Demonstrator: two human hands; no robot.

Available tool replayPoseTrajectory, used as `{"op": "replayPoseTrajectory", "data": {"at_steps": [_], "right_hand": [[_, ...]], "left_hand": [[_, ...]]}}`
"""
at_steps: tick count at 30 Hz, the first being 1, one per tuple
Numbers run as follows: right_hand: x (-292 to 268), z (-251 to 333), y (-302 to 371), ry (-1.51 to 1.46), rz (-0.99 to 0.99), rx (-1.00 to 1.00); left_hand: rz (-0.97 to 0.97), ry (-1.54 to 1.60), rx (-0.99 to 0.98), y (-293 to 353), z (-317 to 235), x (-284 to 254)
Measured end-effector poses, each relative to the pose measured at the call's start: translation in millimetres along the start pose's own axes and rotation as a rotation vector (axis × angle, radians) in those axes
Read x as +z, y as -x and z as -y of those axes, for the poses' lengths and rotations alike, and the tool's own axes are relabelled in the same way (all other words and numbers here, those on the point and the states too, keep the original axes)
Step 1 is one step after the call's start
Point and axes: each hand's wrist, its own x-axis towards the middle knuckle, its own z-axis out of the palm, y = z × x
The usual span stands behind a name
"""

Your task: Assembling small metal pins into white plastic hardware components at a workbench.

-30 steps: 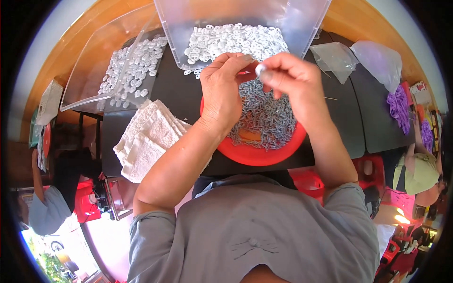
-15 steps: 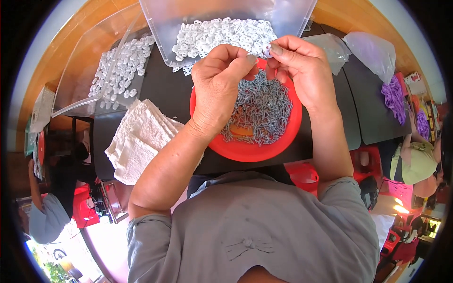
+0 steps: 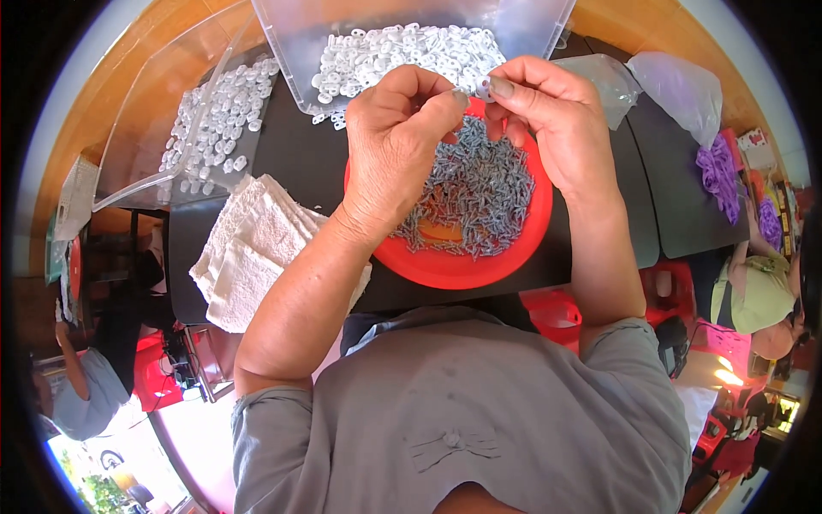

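Above a red bowl (image 3: 454, 278) full of small grey screw-like pieces (image 3: 492, 193), both hands meet with their fingertips close together. My right hand (image 3: 561, 120) pinches a small white oval plastic piece (image 3: 483, 89) between thumb and fingers. My left hand (image 3: 394, 141) is closed too, thumb against forefinger, right beside that piece. Whatever sits between the left fingertips is too small to name. Just beyond the hands, a clear plastic bin (image 3: 295, 51) holds a heap of similar white pieces (image 3: 402, 58), each with holes.
A second clear container (image 3: 137, 190) at the left holds more white pieces (image 3: 224, 128). Folded cream towels (image 3: 257, 248) lie by my left forearm. Plastic bags (image 3: 676, 90) and purple strips (image 3: 719, 180) are at the right. Other people (image 3: 90, 394) sit at both sides.
My hands have shifted very slightly, still fingertip to fingertip. The red bowl sits a touch farther right and away from me. At the left, the other person's arm has lowered.
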Motion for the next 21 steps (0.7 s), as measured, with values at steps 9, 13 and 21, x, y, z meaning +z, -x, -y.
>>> {"op": "replayPoseTrajectory", "data": {"at_steps": [9, 13, 21], "right_hand": [[-0.3, -4.5, -0.7, 0.008, 0.023, -0.026], [2.9, -4.6, 0.0, 0.057, 0.027, -0.019], [-7.4, -2.4, -2.2, 0.027, 0.056, -0.027]], "left_hand": [[0.040, -0.111, 0.034, -1.2, 0.9, -2.9], [0.030, -0.071, -0.015, 0.2, -2.5, -0.4], [0.090, 0.191, -0.070, -5.1, -0.1, 1.4]]}}
